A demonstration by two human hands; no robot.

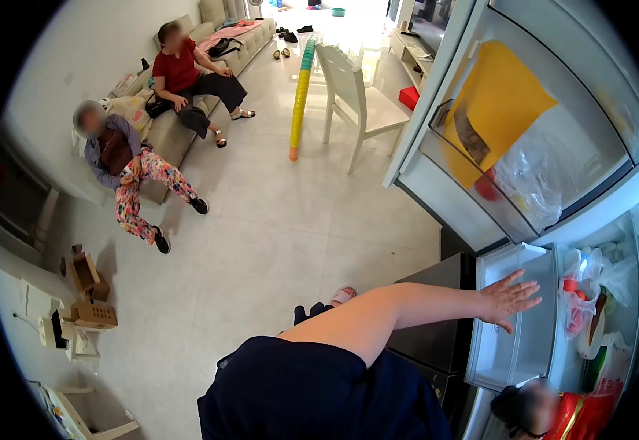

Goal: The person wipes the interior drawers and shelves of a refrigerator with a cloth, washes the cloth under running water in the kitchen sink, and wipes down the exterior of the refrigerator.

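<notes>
My left hand (508, 299) reaches out with its fingers spread and holds nothing. It is over a pale, translucent fridge drawer (492, 352), pulled out at the lower right. I cannot tell whether the hand touches the drawer's rim. Right of the hand, a plastic bag (577, 308) with red and pink items lies inside the fridge. A shiny red item (587, 411) with a yellow stripe sits at the lower right, beside a blurred patch and something dark. My right hand cannot be made out.
The fridge door (426, 172) stands open, with a yellow bag (492, 103) in its shelf. Beyond are a white chair (363, 103) and a yellow-green tube (301, 106). Two people sit on a sofa (165, 139). Cardboard boxes (92, 314) lie at the left.
</notes>
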